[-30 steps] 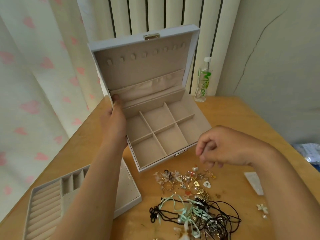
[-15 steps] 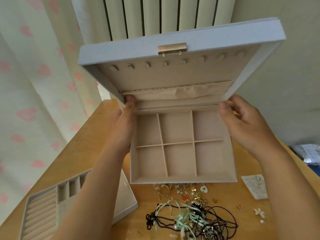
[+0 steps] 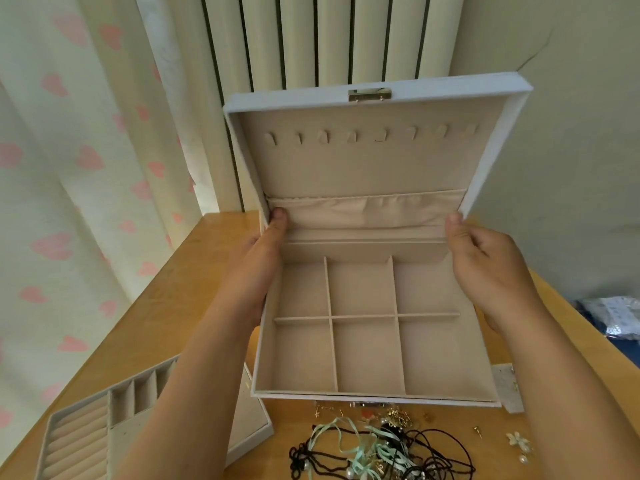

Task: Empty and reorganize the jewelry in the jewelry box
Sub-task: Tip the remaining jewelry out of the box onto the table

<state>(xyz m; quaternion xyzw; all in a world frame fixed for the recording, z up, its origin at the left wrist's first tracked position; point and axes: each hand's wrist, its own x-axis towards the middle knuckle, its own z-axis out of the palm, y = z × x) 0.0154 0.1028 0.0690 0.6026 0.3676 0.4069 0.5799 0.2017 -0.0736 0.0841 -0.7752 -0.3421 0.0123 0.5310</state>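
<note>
The pale grey jewelry box (image 3: 374,398) is held up over the table with its lid standing open, and its beige compartments hold nothing. My left hand (image 3: 258,268) grips the box's left side near the hinge, thumb on the inner lining. My right hand (image 3: 491,268) grips the right side, thumb at the lid's corner. Below the box's front edge lies a pile of jewelry (image 3: 381,445): black cords, mint ribbon, gold earrings and pearls. The removed insert tray (image 3: 83,434), with ring rolls and small slots, sits at the lower left.
The wooden table (image 3: 207,265) meets a heart-print curtain (image 3: 69,202) on the left and a ribbed radiator (image 3: 311,43) behind. A small earring card (image 3: 507,386) and a flower earring (image 3: 517,439) lie at the right. Blue and white packaging (image 3: 609,317) is off the table's right edge.
My right hand left the jewelry pile and took hold of the box's right side. Both hands lifted the box and brought it toward me; the lid now stands more upright.
</note>
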